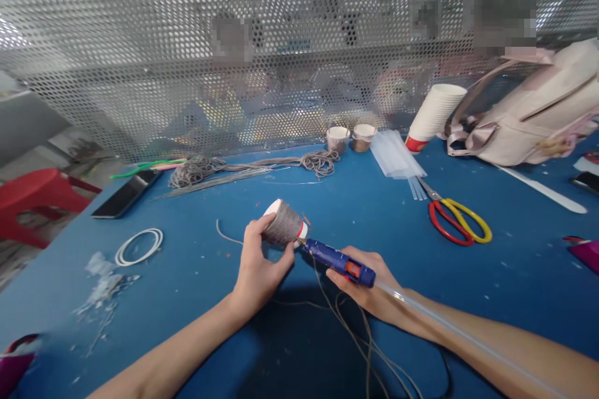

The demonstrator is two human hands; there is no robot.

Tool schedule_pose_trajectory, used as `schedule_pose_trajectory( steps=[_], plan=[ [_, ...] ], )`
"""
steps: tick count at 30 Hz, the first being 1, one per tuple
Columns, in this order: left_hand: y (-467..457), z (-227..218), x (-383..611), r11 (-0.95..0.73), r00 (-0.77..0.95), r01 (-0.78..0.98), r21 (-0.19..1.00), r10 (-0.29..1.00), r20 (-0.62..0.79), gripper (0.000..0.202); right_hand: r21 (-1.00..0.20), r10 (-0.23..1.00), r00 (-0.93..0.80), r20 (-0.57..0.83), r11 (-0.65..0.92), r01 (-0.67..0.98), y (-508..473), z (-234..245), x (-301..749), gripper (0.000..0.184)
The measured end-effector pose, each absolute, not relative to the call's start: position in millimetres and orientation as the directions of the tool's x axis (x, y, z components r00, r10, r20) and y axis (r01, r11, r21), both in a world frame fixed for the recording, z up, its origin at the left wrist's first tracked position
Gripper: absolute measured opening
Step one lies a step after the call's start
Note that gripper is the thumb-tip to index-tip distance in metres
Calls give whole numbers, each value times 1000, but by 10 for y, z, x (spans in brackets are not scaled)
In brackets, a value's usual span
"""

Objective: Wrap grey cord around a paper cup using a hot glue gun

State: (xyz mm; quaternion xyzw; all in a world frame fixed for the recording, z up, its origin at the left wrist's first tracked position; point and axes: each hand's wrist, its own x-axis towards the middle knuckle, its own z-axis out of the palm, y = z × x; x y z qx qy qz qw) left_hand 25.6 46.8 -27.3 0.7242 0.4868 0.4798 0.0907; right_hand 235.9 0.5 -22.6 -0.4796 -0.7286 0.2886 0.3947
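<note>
In the head view my left hand (259,265) grips a paper cup (284,224) tipped on its side, thumb and fingers around it. Grey cord covers most of the cup's wall, leaving a white and red band near one end. My right hand (369,280) is wrapped around a blue hot glue gun (330,255), whose nozzle meets the cup at that band; I cannot tell if glue is coming out. A long clear glue stick (440,318) sticks out of the gun's back. Loose grey cord (344,318) trails down the table below the hands.
Cord bundles (199,169), two small cups (337,137), clear glue sticks (395,153) and stacked paper cups (435,115) lie along the perforated metal screen (163,93). Scissors (456,218) and a pale backpack (519,115) are right; a phone (125,193), white coil (139,247) and scraps (107,287) left.
</note>
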Motion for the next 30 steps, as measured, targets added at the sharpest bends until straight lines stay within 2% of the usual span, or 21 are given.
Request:
schedule_pose_trajectory(
  steps=[14,20,30],
  plan=[
    [491,-318,228,-559,76,616,554,743,665,53,-750,909,-246,338,417,513,3,-264,2353,20],
    [495,-309,232,-593,97,639,489,694,714,54,-727,903,-216,371,427,538,12,-287,2355,19],
    [496,-306,229,-599,96,637,486,687,720,52,-688,875,-237,423,480,544,3,-296,2346,19]
  ],
)
